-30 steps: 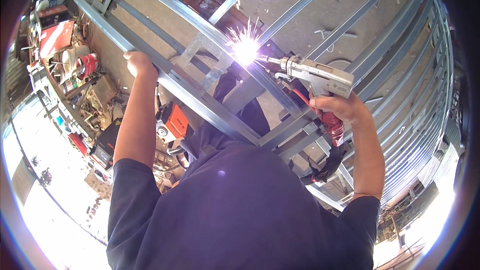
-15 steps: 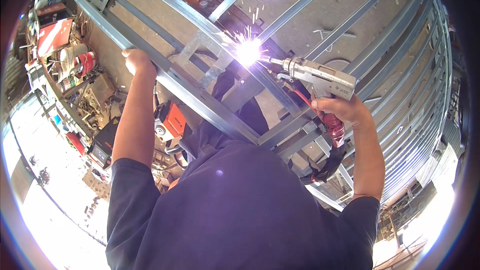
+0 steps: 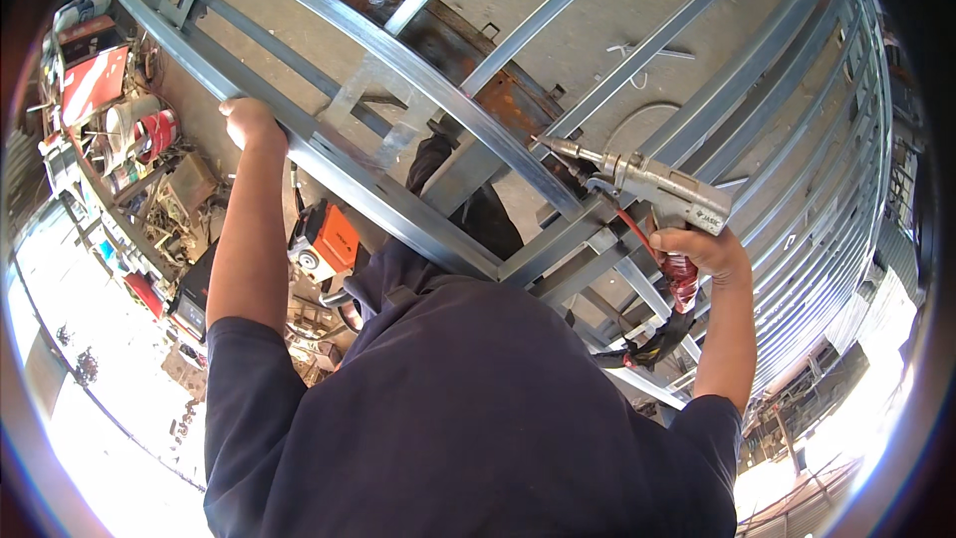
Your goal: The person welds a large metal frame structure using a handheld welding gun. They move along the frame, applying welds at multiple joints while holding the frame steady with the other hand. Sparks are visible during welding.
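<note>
My right hand [image 3: 709, 251] is wrapped round the grip of a silver welding gun [image 3: 662, 187] with a red-taped handle and a dark cable. The gun's pointed tip lies just right of a galvanized steel rail [image 3: 428, 75], with no arc or spark at it. My left hand [image 3: 252, 125] is closed over the outer steel tube [image 3: 329, 171] of the same frame, at the left. Its fingers are partly hidden behind the tube. Small flat plates [image 3: 373, 105] bridge the space between the outer tube and the inner rail.
An orange machine [image 3: 331, 242] stands on the ground below the frame, left of my body. Red boxes [image 3: 95, 88], buckets and scrap line the far left. A rusty beam [image 3: 448, 40] runs beneath the frame. Many parallel steel bars [image 3: 807, 269] fill the right side.
The bright arc and its sparks have gone out. My right hand has drawn the welding gun slightly right and down, off the rail. My left hand keeps its hold on the tube.
</note>
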{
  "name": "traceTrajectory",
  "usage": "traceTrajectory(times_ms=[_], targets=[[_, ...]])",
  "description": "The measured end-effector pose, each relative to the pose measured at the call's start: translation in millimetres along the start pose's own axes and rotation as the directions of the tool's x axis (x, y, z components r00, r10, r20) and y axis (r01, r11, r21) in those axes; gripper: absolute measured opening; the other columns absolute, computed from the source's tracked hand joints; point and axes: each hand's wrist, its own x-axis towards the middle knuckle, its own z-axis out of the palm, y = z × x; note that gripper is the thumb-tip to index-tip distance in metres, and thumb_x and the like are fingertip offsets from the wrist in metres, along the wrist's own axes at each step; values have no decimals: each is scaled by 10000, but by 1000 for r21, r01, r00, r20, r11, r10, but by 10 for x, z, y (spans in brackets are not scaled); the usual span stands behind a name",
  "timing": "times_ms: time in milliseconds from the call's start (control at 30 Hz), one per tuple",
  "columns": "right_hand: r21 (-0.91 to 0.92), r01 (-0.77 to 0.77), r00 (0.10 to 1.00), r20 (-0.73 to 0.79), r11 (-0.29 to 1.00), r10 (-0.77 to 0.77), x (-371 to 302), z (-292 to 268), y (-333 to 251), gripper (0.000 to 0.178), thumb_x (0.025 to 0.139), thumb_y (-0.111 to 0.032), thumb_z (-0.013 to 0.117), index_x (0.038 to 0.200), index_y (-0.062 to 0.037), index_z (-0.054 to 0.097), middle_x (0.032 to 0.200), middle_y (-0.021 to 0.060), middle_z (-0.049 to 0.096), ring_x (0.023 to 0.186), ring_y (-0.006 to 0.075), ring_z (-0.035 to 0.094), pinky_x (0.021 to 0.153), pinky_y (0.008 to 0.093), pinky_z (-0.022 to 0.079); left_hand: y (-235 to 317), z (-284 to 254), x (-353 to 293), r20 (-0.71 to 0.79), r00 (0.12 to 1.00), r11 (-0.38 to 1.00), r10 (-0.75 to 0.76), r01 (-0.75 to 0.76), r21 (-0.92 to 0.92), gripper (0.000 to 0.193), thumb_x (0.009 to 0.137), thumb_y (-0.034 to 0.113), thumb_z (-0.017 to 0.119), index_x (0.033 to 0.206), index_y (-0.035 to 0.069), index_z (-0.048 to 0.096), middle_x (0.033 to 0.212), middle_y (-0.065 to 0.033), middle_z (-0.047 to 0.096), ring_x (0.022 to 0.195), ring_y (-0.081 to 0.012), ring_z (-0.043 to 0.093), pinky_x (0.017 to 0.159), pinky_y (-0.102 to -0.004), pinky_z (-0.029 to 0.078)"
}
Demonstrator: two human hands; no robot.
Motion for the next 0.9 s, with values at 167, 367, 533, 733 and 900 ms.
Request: traceTrajectory(times_ms=[167, 367, 533, 733, 900], targets=[[-22, -58, 995, 77, 998, 59, 10, -147, 244, 461, 775, -77, 866, 1197, -17, 690, 976, 61, 721, 847, 159, 671, 747, 334, 564, 153, -26, -331, -39, 999, 999, -6, 8, 41, 728, 1078, 495, 256, 1303, -81, 641, 1305, -263, 678, 1148, -412, 685, 1014, -470, 553], [-14, -25, 999, 45, 1000, 26, 0, -86, 225, 409, 787, -89, 860, 1151, -18, 688, 941, 44, 701, 815, 144, 657, 710, 325, 553, 92, -3, -117, -61, 998, 999, -21, 24, 48, 752, 1081, 498, 250, 1302, -112, 630, 1294, -277, 682, 1162, -415, 684, 1023, -466, 548], [3, -49, 996, 80, 999, 49, 25, -90, 215, 436, 789, -82, 853, 1179, -10, 674, 955, 44, 693, 835, 136, 652, 707, 318, 549, 129, 0, -212, -49, 999, 998, -8, 11, 67, 753, 1086, 490, 237, 1298, -116, 630, 1289, -283, 683, 1153, -416, 691, 1017, -468, 556], [13, -14, 996, 89, 1000, 13, 41, -88, 222, 500, 789, -66, 853, 1245, -17, 654, 988, 43, 699, 871, 141, 658, 744, 319, 559, 117, -10, -190, -55, 998, 994, 24, -18, 110, 742, 1092, 479, 225, 1292, -107, 634, 1270, -282, 690, 1139, -411, 700, 996, -470, 570], [-30, -27, 998, 55, 999, 28, 23, -74, 192, 547, 783, -72, 870, 1281, -21, 649, 1032, 46, 712, 933, 149, 673, 803, 316, 574, 123, 0, -197, -58, 998, 987, 37, -27, 156, 731, 1091, 465, 220, 1277, -105, 638, 1250, -277, 698, 1117, -410, 708, 985, -475, 574]])
